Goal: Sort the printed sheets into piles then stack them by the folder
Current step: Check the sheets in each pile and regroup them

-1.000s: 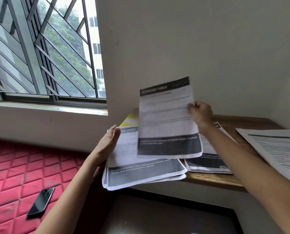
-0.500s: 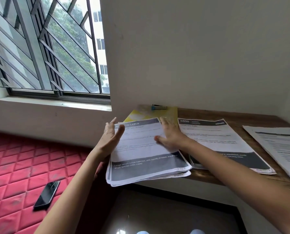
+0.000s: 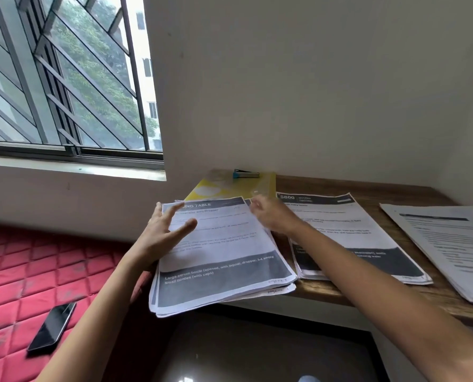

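so the sheet (image 3: 216, 238) the right hand (image 3: 271, 216) was holding up is now on the left pile (image 3: 221, 301) by the yellow folder (image 3: 229, 188), left hand (image 3: 163, 232) fingers open squaring it, right fingers too blurry to call, so one more sorted.

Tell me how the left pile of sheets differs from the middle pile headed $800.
The left pile overhangs the desk's front edge; the middle pile lies fully on it. The left pile's sheets are fanned; the middle pile's sit squarer. The left pile's header ends TABLE; the middle pile's starts $800. Both have dark bottom bands.
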